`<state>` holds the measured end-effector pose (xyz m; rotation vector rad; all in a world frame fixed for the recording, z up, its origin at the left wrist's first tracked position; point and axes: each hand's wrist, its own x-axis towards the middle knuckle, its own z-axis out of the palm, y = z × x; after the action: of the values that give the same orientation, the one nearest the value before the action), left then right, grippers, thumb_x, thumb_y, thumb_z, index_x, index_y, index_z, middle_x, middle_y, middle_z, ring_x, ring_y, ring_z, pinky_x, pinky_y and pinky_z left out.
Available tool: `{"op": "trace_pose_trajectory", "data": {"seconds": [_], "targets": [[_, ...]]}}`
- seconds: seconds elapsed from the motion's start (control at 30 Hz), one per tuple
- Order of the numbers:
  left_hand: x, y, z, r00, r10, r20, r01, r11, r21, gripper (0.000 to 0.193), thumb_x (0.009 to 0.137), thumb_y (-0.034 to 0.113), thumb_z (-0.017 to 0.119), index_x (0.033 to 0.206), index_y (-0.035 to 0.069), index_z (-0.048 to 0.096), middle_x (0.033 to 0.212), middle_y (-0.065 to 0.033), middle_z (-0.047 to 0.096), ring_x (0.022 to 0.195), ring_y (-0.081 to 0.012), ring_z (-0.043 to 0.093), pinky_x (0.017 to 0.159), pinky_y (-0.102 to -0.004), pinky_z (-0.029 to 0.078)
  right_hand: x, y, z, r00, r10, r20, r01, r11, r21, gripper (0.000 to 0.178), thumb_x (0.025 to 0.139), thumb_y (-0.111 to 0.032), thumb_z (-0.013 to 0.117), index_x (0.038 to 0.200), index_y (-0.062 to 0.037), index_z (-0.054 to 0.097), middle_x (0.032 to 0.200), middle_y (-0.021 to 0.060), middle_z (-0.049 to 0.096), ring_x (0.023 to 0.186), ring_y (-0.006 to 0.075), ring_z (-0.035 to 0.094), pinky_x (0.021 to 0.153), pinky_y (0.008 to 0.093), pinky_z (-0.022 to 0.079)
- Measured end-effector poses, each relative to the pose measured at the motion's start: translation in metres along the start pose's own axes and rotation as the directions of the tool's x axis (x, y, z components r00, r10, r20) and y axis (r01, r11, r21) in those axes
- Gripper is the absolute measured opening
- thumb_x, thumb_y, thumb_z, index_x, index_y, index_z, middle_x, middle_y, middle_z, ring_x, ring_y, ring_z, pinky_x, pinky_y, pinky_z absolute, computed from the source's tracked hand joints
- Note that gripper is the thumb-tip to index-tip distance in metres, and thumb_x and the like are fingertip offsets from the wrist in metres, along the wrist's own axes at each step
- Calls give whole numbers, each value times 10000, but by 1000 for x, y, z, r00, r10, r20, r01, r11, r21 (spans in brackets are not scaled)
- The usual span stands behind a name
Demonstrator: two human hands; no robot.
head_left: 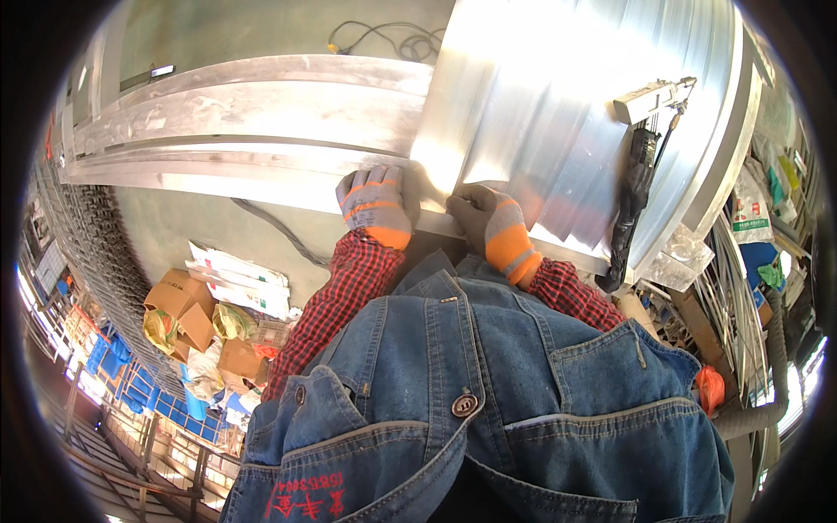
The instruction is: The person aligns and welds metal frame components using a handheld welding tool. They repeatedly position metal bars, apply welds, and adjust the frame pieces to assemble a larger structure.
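Observation:
Both my hands wear grey gloves with orange bands and work close together at the near edge of a shiny ribbed metal sheet (558,113). My left hand (379,205) is closed at the sheet's near left corner, over a pale metal rail (235,179). Just to its right, my right hand (499,225) is closed too, its fingers bent together at the near edge. What either hand holds, if anything, is hidden by the gloves. A long black and silver tool (639,170) lies on the sheet to the right.
Metal beams (253,109) run off to the left. A black cable (392,37) lies coiled at the far side. Cardboard boxes (180,305) and bags sit at lower left beside a wire mesh roll (105,235). Metal strips (732,296) are piled at right.

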<state>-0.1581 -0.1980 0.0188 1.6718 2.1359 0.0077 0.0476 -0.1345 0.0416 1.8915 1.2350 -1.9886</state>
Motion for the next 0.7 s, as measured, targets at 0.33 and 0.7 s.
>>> {"op": "trace_pose_trajectory", "data": {"seconds": [0.33,0.7], "targets": [[1,-5,-4,998,33,47,-31,999,-42,270,956,251,723,1174,125,819,1165,-157,812,1130,-408,740,1092,-531,512,-3,2,-2,1000,-25,-5,26,999,22,382,1063,-379,704,1170,-34,830,867,86,791,744,145,732,703,327,584],[56,-189,-68,753,-382,-535,437,899,-28,440,1105,436,685,1405,123,762,1470,-182,729,1376,-418,658,1185,-531,510,3,23,-218,352,-629,-693,134,767,-627,542,1056,-383,795,1456,-26,719,1244,175,787,1125,309,758,978,437,601]]}}
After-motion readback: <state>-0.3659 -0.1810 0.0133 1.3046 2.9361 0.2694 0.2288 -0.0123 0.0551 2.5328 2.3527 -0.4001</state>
